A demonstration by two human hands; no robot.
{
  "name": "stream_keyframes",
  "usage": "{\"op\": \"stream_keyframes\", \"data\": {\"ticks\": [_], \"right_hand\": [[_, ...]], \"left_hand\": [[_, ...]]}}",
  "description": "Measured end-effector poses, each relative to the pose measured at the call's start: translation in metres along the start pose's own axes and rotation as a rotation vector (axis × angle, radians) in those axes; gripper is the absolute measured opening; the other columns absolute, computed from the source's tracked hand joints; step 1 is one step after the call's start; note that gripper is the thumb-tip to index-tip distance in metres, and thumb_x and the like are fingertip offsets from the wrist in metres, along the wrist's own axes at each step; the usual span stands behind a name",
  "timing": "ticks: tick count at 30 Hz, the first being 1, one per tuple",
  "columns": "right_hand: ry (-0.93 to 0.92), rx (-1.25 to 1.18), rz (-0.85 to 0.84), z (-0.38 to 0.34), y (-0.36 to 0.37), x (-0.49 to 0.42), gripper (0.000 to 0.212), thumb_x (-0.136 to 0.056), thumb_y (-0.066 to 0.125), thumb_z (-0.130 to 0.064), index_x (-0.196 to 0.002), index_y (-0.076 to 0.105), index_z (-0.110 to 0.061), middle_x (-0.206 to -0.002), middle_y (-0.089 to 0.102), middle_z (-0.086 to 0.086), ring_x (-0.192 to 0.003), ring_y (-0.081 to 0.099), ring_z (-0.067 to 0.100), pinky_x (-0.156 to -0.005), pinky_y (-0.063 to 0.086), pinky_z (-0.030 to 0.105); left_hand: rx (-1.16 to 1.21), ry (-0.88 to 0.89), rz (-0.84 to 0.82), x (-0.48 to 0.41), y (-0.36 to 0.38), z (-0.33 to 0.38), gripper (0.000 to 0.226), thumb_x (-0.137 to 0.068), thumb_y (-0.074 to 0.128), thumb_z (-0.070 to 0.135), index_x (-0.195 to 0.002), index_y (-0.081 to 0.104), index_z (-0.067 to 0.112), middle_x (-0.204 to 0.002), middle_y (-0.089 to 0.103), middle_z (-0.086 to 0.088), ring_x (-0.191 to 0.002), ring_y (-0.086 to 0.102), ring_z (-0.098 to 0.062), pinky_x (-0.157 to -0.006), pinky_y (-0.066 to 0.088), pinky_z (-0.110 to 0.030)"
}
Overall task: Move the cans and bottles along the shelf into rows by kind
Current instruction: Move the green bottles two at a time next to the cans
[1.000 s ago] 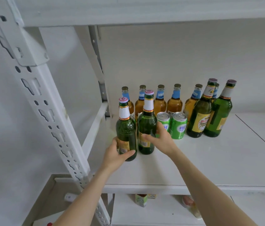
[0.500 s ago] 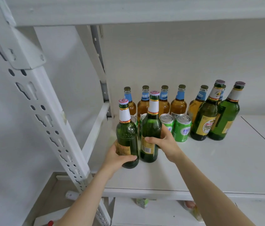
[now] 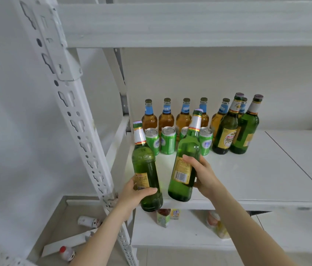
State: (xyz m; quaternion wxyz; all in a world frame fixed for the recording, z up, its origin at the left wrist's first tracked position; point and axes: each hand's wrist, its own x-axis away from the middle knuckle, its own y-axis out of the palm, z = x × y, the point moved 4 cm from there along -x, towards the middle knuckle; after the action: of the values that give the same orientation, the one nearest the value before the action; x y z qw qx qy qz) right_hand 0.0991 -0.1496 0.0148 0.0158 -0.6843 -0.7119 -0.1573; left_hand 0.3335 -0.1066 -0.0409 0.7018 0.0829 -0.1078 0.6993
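Observation:
My left hand (image 3: 135, 194) grips a green glass bottle (image 3: 145, 166) low on its body, lifted out past the front edge of the white shelf (image 3: 256, 185). My right hand (image 3: 203, 176) grips a second green bottle (image 3: 184, 164) around its label, tilted with its neck leaning right, above the shelf's front. Behind them stand several green cans (image 3: 168, 140) in a row. Amber bottles with blue neck labels (image 3: 166, 118) line the back. Two more green bottles (image 3: 227, 129) stand at the right end of that group.
A perforated white upright post (image 3: 78, 120) rises just left of my left hand. The shelf above (image 3: 189, 25) hangs overhead. Small packages and bottles (image 3: 163, 217) sit on the lower shelf, and more lie on the floor tray at lower left (image 3: 88, 221).
Both green bottles have been lifted off the shelf and drawn toward me and apart. The cans behind them now show fully. The right bottle has tilted.

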Motion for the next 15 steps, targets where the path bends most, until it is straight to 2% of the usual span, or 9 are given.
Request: {"op": "stream_keyframes", "data": {"ticks": [2, 4, 8, 15], "right_hand": [[0.007, -0.012, 0.015, -0.002, -0.006, 0.019, 0.037, -0.084, 0.074, -0.032, -0.118, 0.063, -0.025, -0.111, 0.072, 0.006, -0.106, 0.068, 0.028, -0.091, 0.054, 0.057], [0.003, -0.007, 0.029, -0.002, -0.013, 0.037, 0.036, -0.084, 0.074, -0.033, -0.118, 0.063, -0.025, -0.112, 0.072, 0.007, -0.106, 0.068, 0.029, -0.092, 0.053, 0.058], [-0.013, 0.031, 0.073, 0.0, -0.028, 0.07, 0.038, -0.083, 0.076, -0.034, -0.117, 0.064, -0.026, -0.11, 0.074, 0.006, -0.105, 0.069, 0.029, -0.093, 0.053, 0.058], [-0.014, 0.01, 0.133, 0.001, -0.064, 0.11, 0.039, -0.08, 0.078, -0.031, -0.116, 0.065, -0.025, -0.11, 0.073, 0.006, -0.104, 0.068, 0.028, -0.092, 0.053, 0.053]], "left_hand": [[0.015, 0.015, -0.017, 0.016, 0.001, -0.004, 0.063, -0.056, 0.093, 0.031, -0.11, 0.062, 0.033, -0.1, 0.075, 0.01, -0.096, 0.071, -0.014, -0.073, 0.059, -0.027], [0.013, 0.029, -0.015, 0.031, 0.004, -0.006, 0.052, -0.064, 0.09, 0.023, -0.108, 0.063, 0.032, -0.095, 0.076, 0.013, -0.09, 0.072, -0.01, -0.067, 0.057, -0.022], [0.014, 0.035, -0.001, 0.056, 0.008, -0.008, 0.052, -0.066, 0.089, 0.022, -0.111, 0.063, 0.03, -0.098, 0.075, 0.009, -0.097, 0.069, -0.014, -0.077, 0.057, -0.03], [-0.001, 0.055, -0.011, 0.084, 0.022, 0.0, 0.048, -0.066, 0.089, 0.023, -0.107, 0.063, 0.032, -0.092, 0.075, 0.013, -0.095, 0.07, -0.012, -0.069, 0.055, -0.023]]}}
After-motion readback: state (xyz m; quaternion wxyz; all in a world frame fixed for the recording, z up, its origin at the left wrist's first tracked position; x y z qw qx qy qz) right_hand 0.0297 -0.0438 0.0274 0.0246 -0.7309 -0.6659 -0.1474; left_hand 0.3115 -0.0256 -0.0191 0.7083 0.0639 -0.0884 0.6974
